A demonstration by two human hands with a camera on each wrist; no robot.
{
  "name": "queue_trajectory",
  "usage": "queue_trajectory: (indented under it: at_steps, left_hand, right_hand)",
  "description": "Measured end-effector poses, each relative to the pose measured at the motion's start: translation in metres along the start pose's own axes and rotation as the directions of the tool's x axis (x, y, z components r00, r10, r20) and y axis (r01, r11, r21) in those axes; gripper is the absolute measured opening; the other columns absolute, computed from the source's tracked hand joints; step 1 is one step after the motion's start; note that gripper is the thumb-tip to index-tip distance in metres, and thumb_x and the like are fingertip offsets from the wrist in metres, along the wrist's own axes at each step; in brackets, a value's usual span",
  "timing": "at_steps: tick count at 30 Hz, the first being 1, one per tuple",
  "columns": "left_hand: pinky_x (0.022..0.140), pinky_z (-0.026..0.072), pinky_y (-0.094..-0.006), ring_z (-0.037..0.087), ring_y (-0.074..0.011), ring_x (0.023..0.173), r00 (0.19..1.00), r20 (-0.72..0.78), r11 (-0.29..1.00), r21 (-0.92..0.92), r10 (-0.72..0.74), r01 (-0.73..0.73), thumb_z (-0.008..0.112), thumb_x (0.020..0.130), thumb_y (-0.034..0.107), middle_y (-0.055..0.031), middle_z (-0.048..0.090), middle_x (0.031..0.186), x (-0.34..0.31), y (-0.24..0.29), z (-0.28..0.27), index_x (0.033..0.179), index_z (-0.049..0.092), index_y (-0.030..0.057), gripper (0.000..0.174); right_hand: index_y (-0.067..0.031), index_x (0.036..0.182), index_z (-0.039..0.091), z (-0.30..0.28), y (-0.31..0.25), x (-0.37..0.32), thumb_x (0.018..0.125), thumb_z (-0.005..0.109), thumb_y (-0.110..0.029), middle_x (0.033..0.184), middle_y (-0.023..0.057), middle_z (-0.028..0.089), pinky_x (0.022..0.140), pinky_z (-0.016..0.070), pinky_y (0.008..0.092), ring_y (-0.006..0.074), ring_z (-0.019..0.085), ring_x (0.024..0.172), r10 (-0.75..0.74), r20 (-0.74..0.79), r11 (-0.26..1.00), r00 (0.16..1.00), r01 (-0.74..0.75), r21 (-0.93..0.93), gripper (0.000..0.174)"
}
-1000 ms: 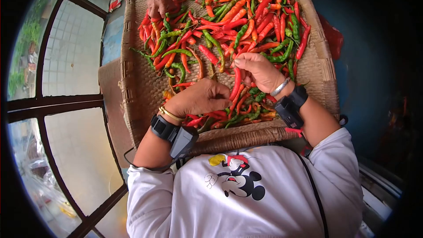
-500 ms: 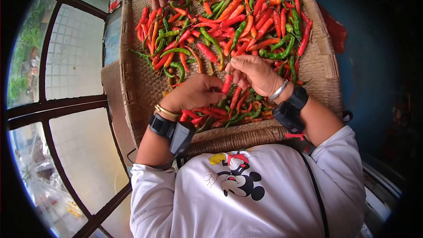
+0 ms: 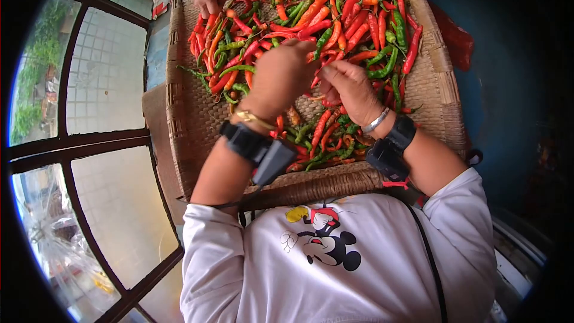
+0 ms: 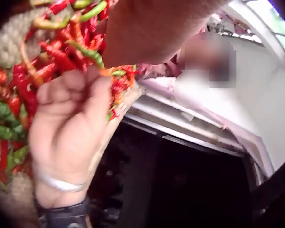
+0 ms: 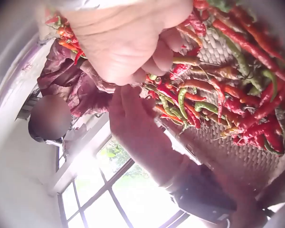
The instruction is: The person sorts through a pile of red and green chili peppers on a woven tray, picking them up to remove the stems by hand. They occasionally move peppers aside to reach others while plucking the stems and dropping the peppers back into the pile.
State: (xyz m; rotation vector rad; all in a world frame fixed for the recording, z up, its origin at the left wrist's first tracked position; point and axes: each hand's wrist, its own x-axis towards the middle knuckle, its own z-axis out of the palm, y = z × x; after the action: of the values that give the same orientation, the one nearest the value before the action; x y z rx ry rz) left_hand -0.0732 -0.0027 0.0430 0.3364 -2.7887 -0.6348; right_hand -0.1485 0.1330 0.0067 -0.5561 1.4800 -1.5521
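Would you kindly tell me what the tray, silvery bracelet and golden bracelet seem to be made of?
The tray looks like matte bamboo or cane, judging by its coarse tan weave. The silvery bracelet seems polished metal, given its bright highlights. The golden bracelet is probably metal, from its yellow gloss.

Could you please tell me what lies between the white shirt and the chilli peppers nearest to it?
In the head view, the thick near rim of the woven tray lies between the white shirt and those chilli peppers.
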Motion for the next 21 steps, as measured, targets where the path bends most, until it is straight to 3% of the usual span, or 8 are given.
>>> queue_trajectory:
  at_steps: [2, 5, 6, 8, 10, 14, 15, 21]
  left_hand:
    - [0.062, 0.0489, -0.0382, 0.059, -0.031, 0.076, 0.999, -0.022, 0.998, 0.052, -0.035, 0.036, 0.057, 0.076, 0.017, -0.0118, 0.057, 0.094, 0.012, 0.013, 0.019, 0.1, 0.057, 0.0112, 0.025]
    - [0.059, 0.0496, -0.0376, 0.06, -0.0305, 0.073, 0.996, -0.091, 0.999, 0.045, 0.024, -0.02, 0.058, 0.076, 0.021, -0.0112, 0.055, 0.101, 0.023, 0.012, 0.034, 0.105, 0.054, 0.0125, 0.031]
    - [0.058, 0.0497, -0.0379, 0.06, -0.0298, 0.071, 0.997, -0.076, 0.986, 0.169, 0.027, -0.014, 0.057, 0.075, 0.022, -0.013, 0.053, 0.101, 0.026, 0.013, 0.035, 0.106, 0.053, 0.0116, 0.033]
    - [0.056, 0.0497, -0.0381, 0.061, -0.0292, 0.068, 0.998, -0.063, 0.956, 0.293, 0.031, -0.011, 0.057, 0.074, 0.022, -0.0147, 0.051, 0.101, 0.028, 0.01, 0.037, 0.106, 0.051, 0.0106, 0.035]
    - [0.055, 0.0498, -0.0387, 0.061, -0.0301, 0.068, 0.992, 0.065, 0.941, 0.329, -0.105, 0.078, 0.057, 0.075, 0.023, -0.0147, 0.049, 0.101, 0.028, 0.001, 0.039, 0.107, 0.05, 0.0134, 0.034]
    - [0.054, 0.0495, -0.0396, 0.06, -0.031, 0.066, 0.997, 0.067, 0.954, 0.3, -0.048, 0.025, 0.057, 0.074, 0.02, -0.0141, 0.049, 0.099, 0.019, -0.022, 0.048, 0.098, 0.052, 0.0123, 0.026]
    - [0.055, 0.0486, -0.0396, 0.059, -0.0298, 0.068, 0.992, 0.075, 0.943, 0.325, -0.101, 0.071, 0.062, 0.072, 0.023, -0.0094, 0.05, 0.095, 0.017, -0.021, 0.047, 0.101, 0.055, 0.0145, 0.031]
    - [0.053, 0.0481, -0.0384, 0.058, -0.0277, 0.066, 0.989, 0.136, 0.917, 0.399, -0.054, -0.004, 0.06, 0.069, 0.017, -0.0064, 0.051, 0.088, -0.013, -0.026, 0.028, 0.099, 0.056, 0.0153, 0.03]
  right_hand:
    - [-0.0043, 0.076, 0.056, -0.005, -0.003, 0.001, 0.087, 0.049, -0.024, 0.058, 0.0, 0.053, 0.045, 0.0386, 0.019, 0.0061, 0.048, 0.049, -0.076, -0.168, 0.995, 0.983, 0.086, 0.051, 0.024]
    - [-0.0032, 0.077, 0.056, -0.015, -0.009, 0.004, 0.088, 0.049, -0.026, 0.059, 0.0002, 0.053, 0.046, 0.0381, 0.0185, 0.0056, 0.047, 0.049, -0.101, -0.257, 0.99, 0.961, 0.122, 0.069, 0.026]
    - [-0.0027, 0.078, 0.056, -0.017, -0.011, 0.006, 0.088, 0.049, -0.026, 0.059, 0.0001, 0.053, 0.046, 0.0381, 0.0184, 0.0054, 0.047, 0.049, -0.122, -0.272, 0.987, 0.955, 0.145, 0.066, 0.026]
    - [-0.0023, 0.079, 0.057, -0.02, -0.013, 0.009, 0.088, 0.049, -0.025, 0.059, 0.0001, 0.053, 0.046, 0.0382, 0.0183, 0.0052, 0.047, 0.049, -0.147, -0.263, 0.985, 0.954, 0.165, 0.048, 0.025]
    - [-0.0019, 0.08, 0.057, -0.021, -0.013, 0.008, 0.088, 0.049, -0.024, 0.059, 0.0, 0.053, 0.046, 0.0382, 0.0183, 0.0051, 0.047, 0.049, -0.17, -0.258, 0.983, 0.951, 0.183, 0.028, 0.024]
    - [-0.0014, 0.08, 0.058, -0.02, -0.009, 0.01, 0.087, 0.049, -0.021, 0.059, -0.0009, 0.052, 0.047, 0.038, 0.0179, 0.0048, 0.046, 0.049, -0.172, -0.214, 0.985, 0.962, 0.167, -0.039, 0.022]
    - [-0.0017, 0.08, 0.058, -0.02, -0.008, 0.01, 0.087, 0.049, -0.021, 0.059, -0.0011, 0.052, 0.047, 0.0379, 0.018, 0.0048, 0.046, 0.049, -0.166, -0.209, 0.986, 0.964, 0.16, -0.048, 0.022]
    - [-0.0028, 0.08, 0.058, -0.024, -0.005, 0.013, 0.086, 0.051, -0.021, 0.059, -0.0013, 0.053, 0.046, 0.038, 0.0189, 0.0048, 0.046, 0.049, -0.124, -0.197, 0.992, 0.973, 0.116, -0.054, 0.02]
